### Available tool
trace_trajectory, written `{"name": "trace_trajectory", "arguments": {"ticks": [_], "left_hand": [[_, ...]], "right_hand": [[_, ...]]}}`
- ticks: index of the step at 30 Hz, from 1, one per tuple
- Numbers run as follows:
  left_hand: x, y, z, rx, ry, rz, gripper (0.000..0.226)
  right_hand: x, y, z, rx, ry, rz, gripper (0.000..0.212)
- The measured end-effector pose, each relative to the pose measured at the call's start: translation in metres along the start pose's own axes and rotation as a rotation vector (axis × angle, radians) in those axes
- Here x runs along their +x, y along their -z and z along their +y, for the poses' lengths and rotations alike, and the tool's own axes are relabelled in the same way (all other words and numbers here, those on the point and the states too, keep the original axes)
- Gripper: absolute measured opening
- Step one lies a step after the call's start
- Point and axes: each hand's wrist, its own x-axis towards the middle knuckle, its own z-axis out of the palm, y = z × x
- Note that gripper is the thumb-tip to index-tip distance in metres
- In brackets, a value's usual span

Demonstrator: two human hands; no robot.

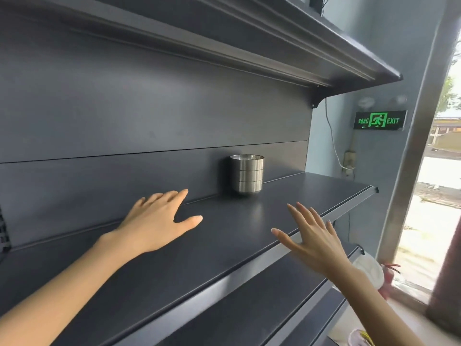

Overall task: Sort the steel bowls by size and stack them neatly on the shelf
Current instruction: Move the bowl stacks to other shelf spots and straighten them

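A stack of three steel bowls stands upright at the back of the dark grey shelf, against the back panel. All three bowls look the same width. My left hand hovers over the shelf to the left of the stack, palm down, fingers spread, holding nothing. Over the shelf's front edge, my right hand is stretched out with fingers apart and empty, in front of and to the right of the stack. Neither hand touches the bowls.
Another dark shelf overhangs above, and a lower shelf sits below. A green exit sign and a white cable are on the blue wall at right. A white and red object lies near the bright window.
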Motion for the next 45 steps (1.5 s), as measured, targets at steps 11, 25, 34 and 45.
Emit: {"name": "trace_trajectory", "arguments": {"ticks": [11, 25, 34, 45], "left_hand": [[0.125, -0.052, 0.069, -0.077, 0.083, -0.019, 0.077], [0.309, -0.119, 0.107, -0.982, 0.272, 0.3, 0.067], [0.352, -0.155, 0.135, -1.278, 0.296, 0.549, 0.074], [0.349, -0.17, 0.151, -1.344, 0.385, 0.652, 0.088]], "right_hand": [[0.139, -0.023, 0.082, 0.014, 0.179, -0.02, 0.094], [0.311, -0.096, 0.064, 1.032, 0.13, -0.108, 0.081], [0.349, -0.135, 0.047, 1.35, 0.067, -0.056, 0.053], [0.35, -0.145, 0.041, 1.437, 0.057, -0.008, 0.069]]}}
